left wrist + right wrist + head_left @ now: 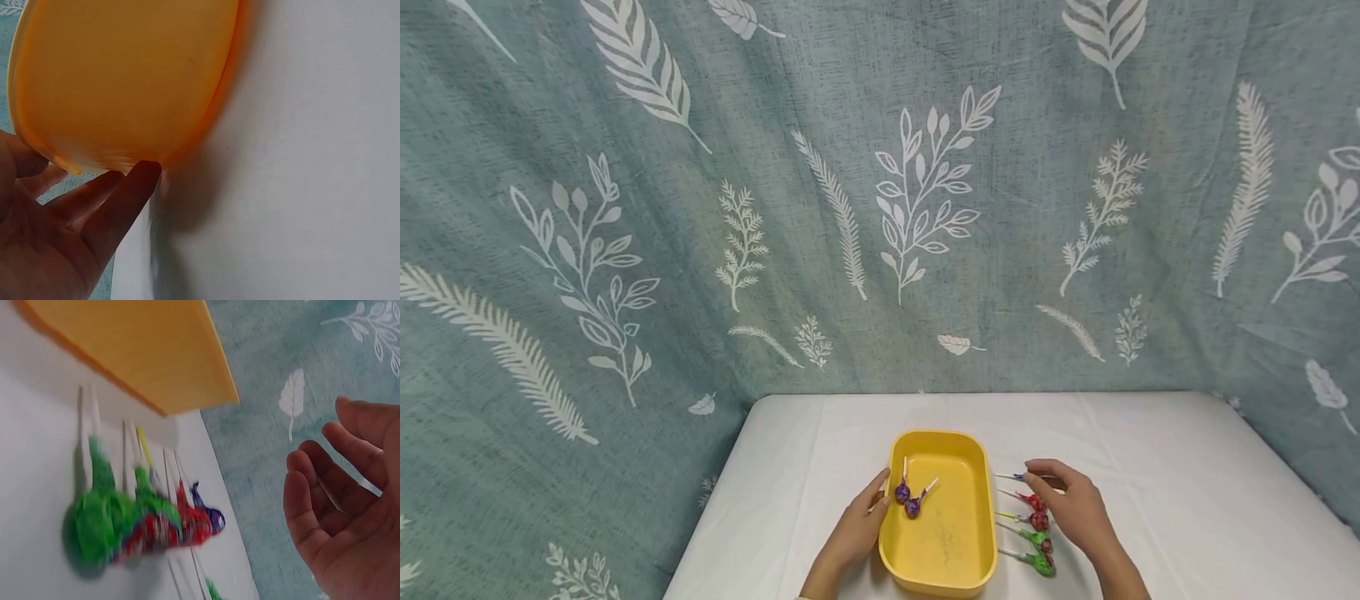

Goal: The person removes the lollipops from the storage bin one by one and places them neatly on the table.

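A yellow plastic bin point(938, 550) stands on the white table, with two purple-wrapped lollipops point(912, 507) inside near its left wall. My left hand point(859, 521) rests its extended fingers against that wall, thumb by the rim. To the bin's right lies a row of lollipops, sticks toward the bin: a blue one point(216, 520) farthest back, red ones point(1039, 521) in the middle, green ones point(1042, 564) in front. Over the blue one hovers my right hand point(1071, 496), covering its candy end in the head view. The right wrist view shows its fingers loosely bent, holding nothing.
White cloth covers the table point(820, 450). Behind and beside it hangs a blue-green curtain point(925, 333) with white leaf prints. Another stick and green wrapper point(214, 590) show at the bottom of the right wrist view.
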`<state>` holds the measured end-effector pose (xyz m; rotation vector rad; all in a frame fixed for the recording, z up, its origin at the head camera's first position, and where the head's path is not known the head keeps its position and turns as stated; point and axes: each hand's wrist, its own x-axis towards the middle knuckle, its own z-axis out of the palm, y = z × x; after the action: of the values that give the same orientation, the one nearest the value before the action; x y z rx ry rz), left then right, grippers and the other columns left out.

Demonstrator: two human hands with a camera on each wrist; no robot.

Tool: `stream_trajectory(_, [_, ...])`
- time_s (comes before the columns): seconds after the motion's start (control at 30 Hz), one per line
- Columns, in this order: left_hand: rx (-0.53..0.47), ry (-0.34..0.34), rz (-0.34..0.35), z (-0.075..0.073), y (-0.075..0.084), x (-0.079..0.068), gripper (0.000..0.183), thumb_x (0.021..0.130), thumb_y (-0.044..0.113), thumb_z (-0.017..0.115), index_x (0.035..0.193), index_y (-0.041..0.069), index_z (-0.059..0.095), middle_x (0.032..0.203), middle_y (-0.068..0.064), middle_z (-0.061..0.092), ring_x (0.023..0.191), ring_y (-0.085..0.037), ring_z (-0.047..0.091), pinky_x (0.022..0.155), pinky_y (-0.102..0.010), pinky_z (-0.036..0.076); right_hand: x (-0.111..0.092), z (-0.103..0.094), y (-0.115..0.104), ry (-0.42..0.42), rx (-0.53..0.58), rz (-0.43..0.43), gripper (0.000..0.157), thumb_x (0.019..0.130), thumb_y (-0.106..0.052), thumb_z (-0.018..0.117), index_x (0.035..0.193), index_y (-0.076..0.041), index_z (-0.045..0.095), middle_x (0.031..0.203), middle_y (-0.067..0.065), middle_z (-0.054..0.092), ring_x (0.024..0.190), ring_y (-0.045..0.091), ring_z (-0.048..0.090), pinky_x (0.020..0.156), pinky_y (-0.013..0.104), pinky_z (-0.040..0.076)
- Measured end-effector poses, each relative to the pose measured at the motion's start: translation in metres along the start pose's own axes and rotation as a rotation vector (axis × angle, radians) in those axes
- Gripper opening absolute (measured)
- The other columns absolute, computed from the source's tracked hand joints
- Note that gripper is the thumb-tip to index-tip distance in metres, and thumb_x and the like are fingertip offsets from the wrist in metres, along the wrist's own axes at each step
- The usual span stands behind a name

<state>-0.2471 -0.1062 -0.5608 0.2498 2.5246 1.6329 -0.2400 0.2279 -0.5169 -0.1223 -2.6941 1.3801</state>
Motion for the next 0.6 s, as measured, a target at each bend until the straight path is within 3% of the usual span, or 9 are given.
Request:
stream_trajectory(0.27, [0.008, 0.006, -0.013, 0.000, 0.000, 0.001, 0.050, 0.107, 0.019, 0.050, 0.156, 0.014, 0.042, 0.146, -0.026, 0.051, 0.133, -0.046, 0.049, 0.109, -0.064, 0.037, 0.003, 0.011, -0.018, -0.021, 0.046, -0.076, 0.037, 0.099, -0.032, 0.068, 0.125, -0.006, 0.069, 0.115, 0.011, 0.072, 0.106, 0.030, 0.067, 0.090, 0.053, 0.056])
stream_trajectory(0.43, [0.007, 0.007, -0.006, -0.001, 0.000, 0.001, 0.050, 0.107, 0.020, 0.050, 0.156, 0.014, 0.042, 0.147, -0.026, 0.050, 0.133, -0.045, 0.049, 0.109, -0.064, 0.038, 0.007, 0.019, -0.031, -0.032, 0.081, -0.117, 0.032, 0.100, -0.027, 0.067, 0.125, -0.007, 0.069, 0.118, 0.012, 0.071, 0.108, 0.032, 0.068, 0.089, 0.050, 0.058])
stream_trajectory(0.6, [0.012, 0.001, -0.012, -0.001, 0.000, 0.001, 0.050, 0.107, 0.020, 0.049, 0.156, 0.014, 0.042, 0.148, -0.025, 0.049, 0.134, -0.045, 0.048, 0.109, -0.064, 0.037, 0.013, 0.031, -0.039, -0.078, 0.153, -0.110, 0.029, 0.099, -0.021, 0.068, 0.123, -0.005, 0.070, 0.117, 0.011, 0.071, 0.108, 0.031, 0.067, 0.088, 0.046, 0.059])
